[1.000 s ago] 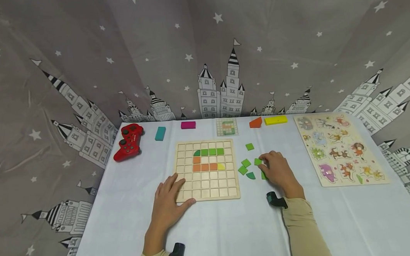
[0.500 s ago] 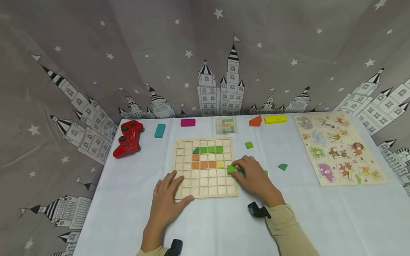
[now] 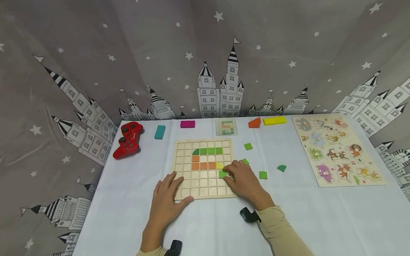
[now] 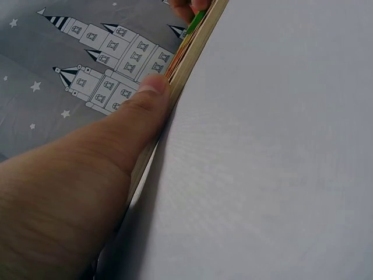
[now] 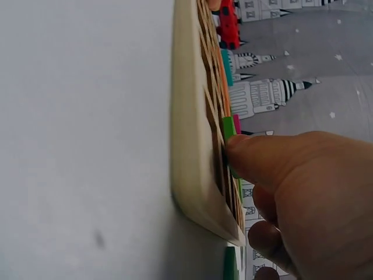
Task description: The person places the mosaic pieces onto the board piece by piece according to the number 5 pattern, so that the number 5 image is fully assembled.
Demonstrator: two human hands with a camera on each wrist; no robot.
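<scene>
A wooden grid board [image 3: 205,183] lies in the middle of the table. On it are a dark green rounded piece [image 3: 196,152], a row of 3 green squares [image 3: 211,151], several orange squares [image 3: 204,166] and a yellow piece [image 3: 219,165]. My right hand [image 3: 245,183] pinches a green square tile [image 3: 222,174] over a cell just in front of the yellow piece. In the right wrist view the thumb presses against that tile [image 5: 227,126], which stands above the grid ridges. My left hand [image 3: 168,202] rests spread on the board's front left corner, thumb [image 4: 152,87] along the front edge.
Right of the board lie loose green squares [image 3: 263,175] and a dark green rounded piece [image 3: 281,168]. Behind stand a pattern card [image 3: 226,131], coloured blocks [image 3: 274,120] and a red game controller [image 3: 128,139]. An animal puzzle board [image 3: 343,180] lies far right.
My right hand picked up a green square from the loose pieces and carried it left onto the board, uncovering the dark green piece at right. The left hand stayed in place.
</scene>
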